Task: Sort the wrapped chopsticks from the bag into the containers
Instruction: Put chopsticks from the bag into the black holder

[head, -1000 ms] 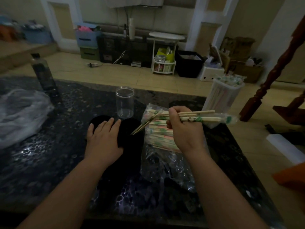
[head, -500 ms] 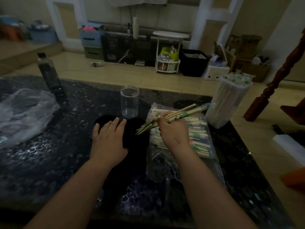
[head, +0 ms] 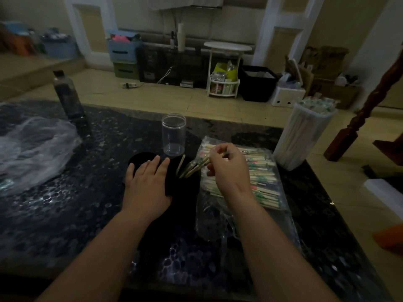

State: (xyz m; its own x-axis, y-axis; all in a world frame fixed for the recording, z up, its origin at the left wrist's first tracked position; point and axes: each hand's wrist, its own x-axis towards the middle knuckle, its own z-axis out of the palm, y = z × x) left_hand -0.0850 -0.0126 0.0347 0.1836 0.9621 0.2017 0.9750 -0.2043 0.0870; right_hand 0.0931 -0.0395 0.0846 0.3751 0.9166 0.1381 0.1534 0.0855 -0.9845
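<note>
A clear plastic bag (head: 218,216) lies on the dark table and holds several wrapped chopsticks (head: 259,179). My right hand (head: 226,171) is above the bag's left end, pinched on a few wrapped chopsticks (head: 192,167). Their tips slant down and left into a black container (head: 187,188). My left hand (head: 148,182) lies flat on the black container's left side with nothing in it. An empty clear jar (head: 173,134) stands just behind. A tall translucent container (head: 303,140) packed with wrapped chopsticks stands at the table's right edge.
A crumpled clear plastic bag (head: 32,149) lies at the left of the table, with a dark bottle (head: 67,94) behind it. A wooden stair post (head: 366,99) rises to the right. Boxes, a small white trolley and a black bin stand on the floor beyond.
My right hand has swung its chopsticks from level over the bag to tips down and left into the black container. My left hand has stayed put.
</note>
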